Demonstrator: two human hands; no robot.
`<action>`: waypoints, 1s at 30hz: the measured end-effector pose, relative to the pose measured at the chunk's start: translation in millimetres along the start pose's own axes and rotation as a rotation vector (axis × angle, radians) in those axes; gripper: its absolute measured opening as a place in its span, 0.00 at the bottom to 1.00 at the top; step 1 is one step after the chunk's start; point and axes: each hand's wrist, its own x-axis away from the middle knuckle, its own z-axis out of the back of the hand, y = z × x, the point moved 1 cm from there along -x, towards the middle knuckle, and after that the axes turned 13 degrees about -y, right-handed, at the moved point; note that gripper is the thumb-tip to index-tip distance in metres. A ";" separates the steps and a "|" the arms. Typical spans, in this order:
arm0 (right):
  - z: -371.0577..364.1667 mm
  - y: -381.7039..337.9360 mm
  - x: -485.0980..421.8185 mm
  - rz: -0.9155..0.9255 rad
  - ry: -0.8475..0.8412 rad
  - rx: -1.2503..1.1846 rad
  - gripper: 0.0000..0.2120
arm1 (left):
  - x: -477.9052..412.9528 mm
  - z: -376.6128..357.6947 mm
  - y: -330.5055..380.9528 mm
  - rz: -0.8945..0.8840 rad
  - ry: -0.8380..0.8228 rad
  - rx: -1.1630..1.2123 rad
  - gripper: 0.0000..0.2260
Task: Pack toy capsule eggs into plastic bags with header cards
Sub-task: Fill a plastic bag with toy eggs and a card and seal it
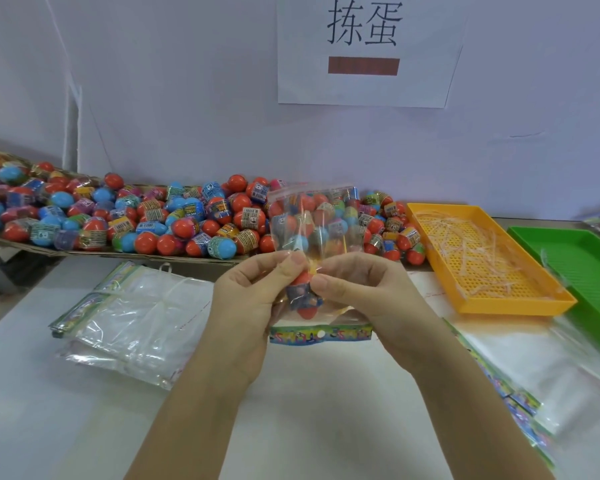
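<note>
Left of the yellow tray, we hold a clear plastic bag above the table. Our left hand and right hand each pinch its film around a red capsule egg inside. The header card hangs at its near end. The heap of loose eggs lies left of the tray.
</note>
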 end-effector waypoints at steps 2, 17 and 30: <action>-0.2 0.3 0.1 0.040 0.046 0.001 0.13 | -0.1 -0.6 0.1 -0.012 -0.008 0.021 0.11; 2.4 2.6 -1.8 0.087 0.066 0.034 0.12 | -5.2 6.0 2.2 0.066 -0.115 -0.022 0.19; 9.2 34.9 -55.5 -0.407 0.195 1.243 0.18 | -15.0 23.2 3.6 0.009 0.242 0.153 0.09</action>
